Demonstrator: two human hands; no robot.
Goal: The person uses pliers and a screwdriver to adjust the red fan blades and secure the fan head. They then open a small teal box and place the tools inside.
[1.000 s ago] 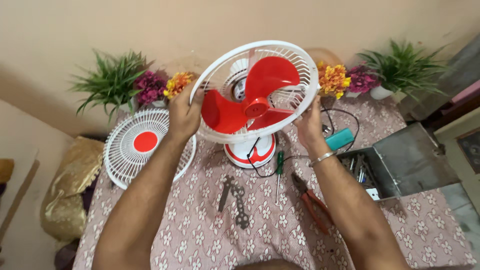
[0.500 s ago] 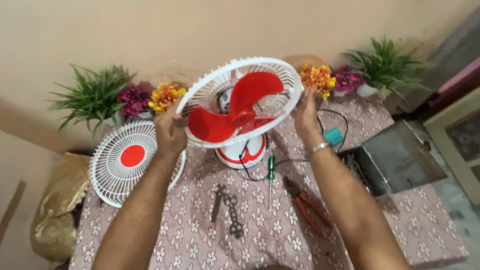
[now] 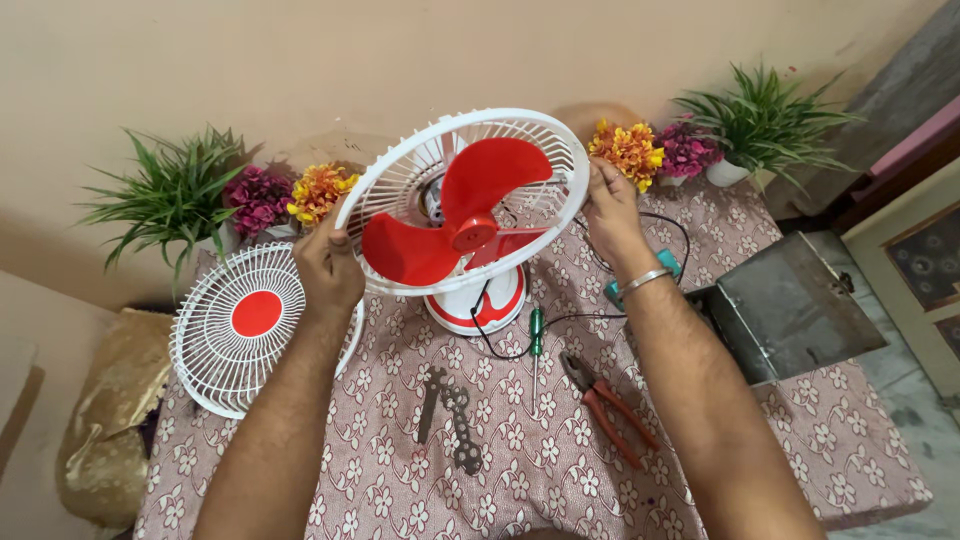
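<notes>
A white table fan with red blades (image 3: 455, 228) stands on its red and white base (image 3: 478, 305) near the table's back. Its white rear guard ring (image 3: 520, 122) is tilted up toward me, with no front cover on it. My left hand (image 3: 328, 265) grips the ring's left rim. My right hand (image 3: 610, 205), with a metal bangle at the wrist, grips the right rim. The detached white front grille with a red centre disc (image 3: 245, 320) leans at the table's left edge.
On the floral cloth (image 3: 520, 470) lie a green-handled screwdriver (image 3: 536, 340), red-handled pliers (image 3: 610, 405), and dark metal spanners (image 3: 455, 425). An open metal toolbox (image 3: 795, 305) sits at right. Potted plants and flowers (image 3: 175, 195) line the wall. A black cord (image 3: 500, 345) trails from the base.
My view has shifted, so the fan sits lower and more central. Both hands keep their hold on the guard ring, which has tipped a little.
</notes>
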